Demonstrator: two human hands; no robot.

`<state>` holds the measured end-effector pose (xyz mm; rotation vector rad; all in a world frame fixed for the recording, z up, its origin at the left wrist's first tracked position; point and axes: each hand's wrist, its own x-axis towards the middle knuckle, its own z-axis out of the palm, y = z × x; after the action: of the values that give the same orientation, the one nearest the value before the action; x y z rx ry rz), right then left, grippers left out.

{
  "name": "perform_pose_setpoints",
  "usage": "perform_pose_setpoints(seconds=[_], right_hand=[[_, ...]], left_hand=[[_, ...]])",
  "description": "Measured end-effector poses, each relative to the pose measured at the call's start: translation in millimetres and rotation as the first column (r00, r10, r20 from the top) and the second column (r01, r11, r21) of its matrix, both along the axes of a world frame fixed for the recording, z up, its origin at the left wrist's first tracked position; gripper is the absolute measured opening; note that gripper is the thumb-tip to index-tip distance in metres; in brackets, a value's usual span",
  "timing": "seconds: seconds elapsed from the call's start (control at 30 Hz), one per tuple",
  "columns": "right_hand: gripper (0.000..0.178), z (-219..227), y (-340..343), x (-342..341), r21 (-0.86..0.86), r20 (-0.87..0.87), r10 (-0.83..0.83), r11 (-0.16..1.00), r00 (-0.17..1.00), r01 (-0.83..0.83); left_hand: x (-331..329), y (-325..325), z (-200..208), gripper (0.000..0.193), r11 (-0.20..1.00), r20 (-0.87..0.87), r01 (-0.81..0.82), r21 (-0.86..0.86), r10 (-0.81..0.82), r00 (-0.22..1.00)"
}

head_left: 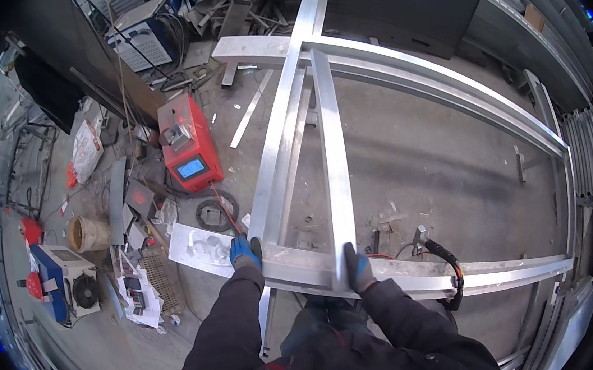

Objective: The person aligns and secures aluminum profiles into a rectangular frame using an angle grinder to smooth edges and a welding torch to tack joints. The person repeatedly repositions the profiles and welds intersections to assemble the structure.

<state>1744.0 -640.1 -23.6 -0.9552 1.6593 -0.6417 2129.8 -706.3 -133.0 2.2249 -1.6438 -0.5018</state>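
Note:
A large frame of silvery rectangular metal tubes [437, 76] stretches in front of me at about waist height. My right hand [357, 269], in a blue and black glove, grips the near end of a loose-looking metal tube [335, 159] that runs away from me across the frame. To its left, another long metal tube [276, 133] lies at a slant over the frame's near and far rails. My left hand [246, 252], gloved alike, is closed at the near end of that slanted tube; its exact finger hold is partly hidden. The near rail [305, 265] passes between my arms.
A red machine [189, 142] with a lit screen stands on the floor at the left, cable [216, 213] beside it. A torch with a black hose [441, 253] hangs over the near rail at the right. Scrap metal [232, 18], a bucket [88, 233] and a blue-white unit [68, 285] lie around.

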Motion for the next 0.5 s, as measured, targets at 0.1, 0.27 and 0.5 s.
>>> perform_pose_setpoints(seconds=[0.1, 0.27, 0.5], right_hand=[[0.093, -47, -28, 38, 0.119, 0.036, -0.108, 0.988, 0.994, 0.103], [0.093, -96, -48, 82, 0.170, -0.042, -0.147, 0.974, 0.988, 0.152], [0.090, -126, -87, 116, 0.187, 0.114, -0.238, 0.959, 0.964, 0.215]], left_hand=[[4, 3, -22, 0.047, 0.972, 0.189, 0.112, -0.207, -0.072, 0.979], [2, -10, -24, 0.052, 0.976, 0.090, 0.062, -0.210, -0.043, 0.995], [9, -17, -29, 0.059, 0.993, 0.091, 0.054, -0.101, -0.045, 0.995]])
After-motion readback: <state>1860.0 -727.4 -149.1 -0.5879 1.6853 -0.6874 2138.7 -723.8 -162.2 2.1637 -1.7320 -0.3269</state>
